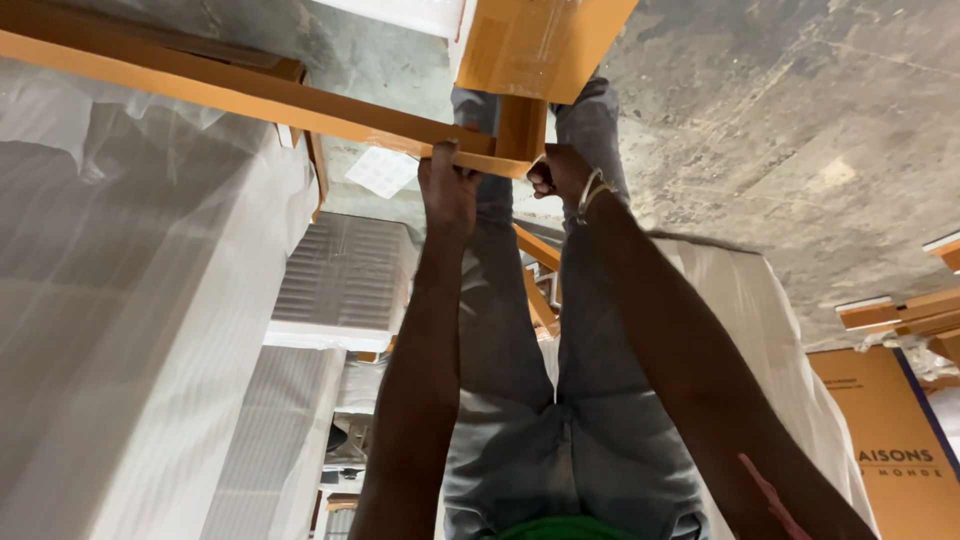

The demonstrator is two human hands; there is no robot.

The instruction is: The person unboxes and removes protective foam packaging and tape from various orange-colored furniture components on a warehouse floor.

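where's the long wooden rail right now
In the head view the long wooden rail runs from the upper left to centre top, gripped by the left hand and right hand, above plastic-wrapped bundles.

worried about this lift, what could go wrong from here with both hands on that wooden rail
1. The left hand and right hand grip the wooden frame close together near its corner, so the long rail running off to the left could swing or twist.
2. The plastic-wrapped stacks stand close on the left; the rail might snag or tear the film.
3. The cardboard box sits right above the corner and may be knocked.
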